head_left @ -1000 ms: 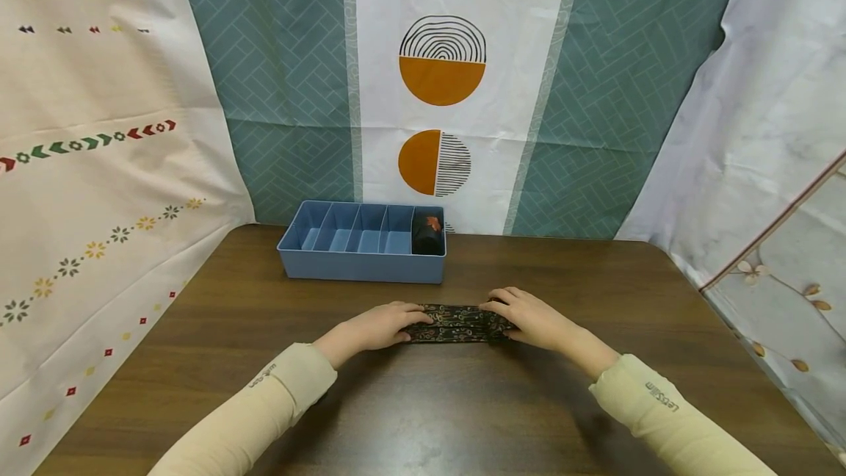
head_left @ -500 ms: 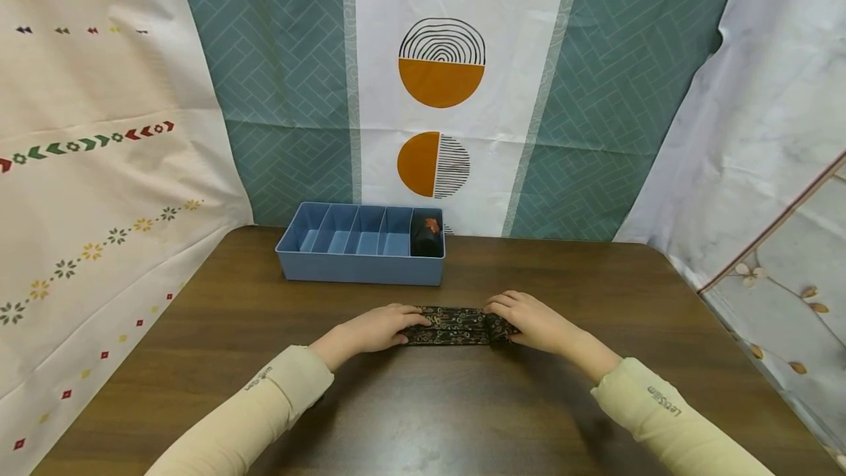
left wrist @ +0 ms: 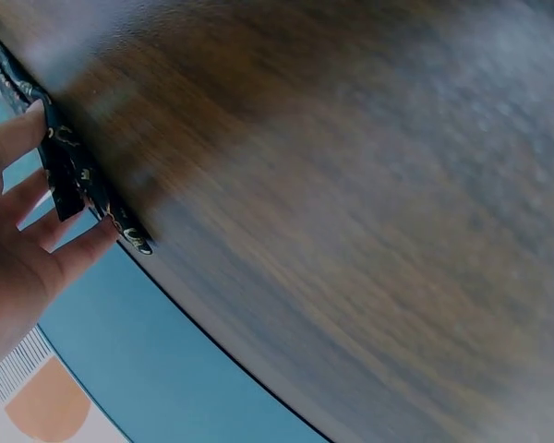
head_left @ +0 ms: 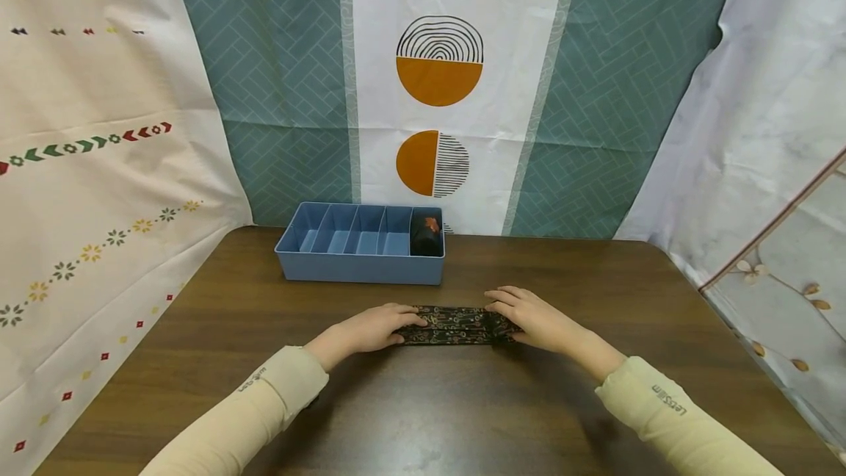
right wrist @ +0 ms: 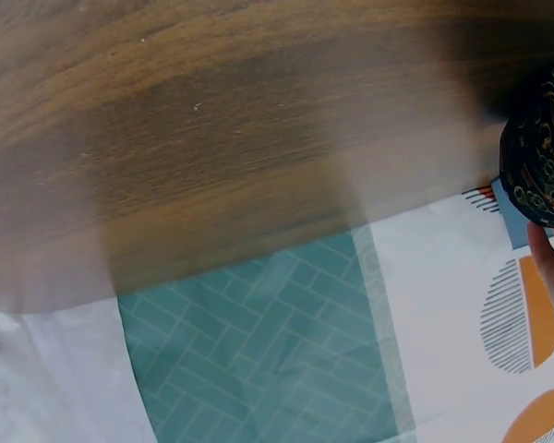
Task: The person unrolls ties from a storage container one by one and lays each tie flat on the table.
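A narrow folded strip of black cloth (head_left: 454, 325) with a small gold and red pattern lies crosswise on the table. Its right end is thicker and looks rolled, showing as a rounded patterned bundle (right wrist: 540, 148) in the right wrist view. My left hand (head_left: 377, 327) holds the left end, thumb at the near edge and fingers over the far side. In the left wrist view the cloth's end (left wrist: 78, 166) sits between thumb and spread fingers. My right hand (head_left: 534, 320) grips the rolled end, fingers behind it and thumb in front; part of that end is hidden.
Behind the cloth stands a blue divided box (head_left: 360, 268); a black item with an orange leaf-like mark (head_left: 427, 237) fills its rightmost compartment. The brown wooden table (head_left: 423, 410) reaches patterned curtains (head_left: 291, 94) at the back and sides.
My hands have drawn slightly apart, the left a little leftward and the right a little rightward with the rolled end. Slightly more of the strip shows between them.
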Demonstrator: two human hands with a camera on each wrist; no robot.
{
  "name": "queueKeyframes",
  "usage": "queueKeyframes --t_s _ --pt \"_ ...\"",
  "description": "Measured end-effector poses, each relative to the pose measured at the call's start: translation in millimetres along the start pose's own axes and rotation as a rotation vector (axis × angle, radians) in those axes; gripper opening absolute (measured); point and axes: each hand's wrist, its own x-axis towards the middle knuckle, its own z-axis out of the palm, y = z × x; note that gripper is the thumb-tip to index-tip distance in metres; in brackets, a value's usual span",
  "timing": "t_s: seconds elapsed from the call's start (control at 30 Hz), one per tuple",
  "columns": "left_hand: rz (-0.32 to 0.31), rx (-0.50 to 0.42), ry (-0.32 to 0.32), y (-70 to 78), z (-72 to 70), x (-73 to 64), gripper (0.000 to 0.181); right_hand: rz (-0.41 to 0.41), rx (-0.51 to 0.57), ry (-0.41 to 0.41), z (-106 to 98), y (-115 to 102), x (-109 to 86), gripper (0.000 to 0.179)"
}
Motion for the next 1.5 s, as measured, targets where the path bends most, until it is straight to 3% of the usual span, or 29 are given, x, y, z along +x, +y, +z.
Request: queueKeyframes --t_s 0.37,0.83,1.13,1.5 --pt "-0.014 0.004 -0.006 -3.0 -0.4 -5.3 0.045 -0.002 -0.002 -0.025 -3 -1 -1.5 0.059" --pt "0.005 0.015 0.007 -7.2 -0.4 -11.7 0.045 -0.053 0.004 0.006 -2 3 -1.1 0.056" --pt "0.012 0.012 0.004 -10.9 -2.8 -16.2 0.045 -0.03 0.014 0.02 0 4 -2.7 0.051" --pt "-0.009 0.035 -0.032 -8.4 -6.3 -11.5 0.042 -0.043 0.034 0.043 -2 5 -5.4 0.047"
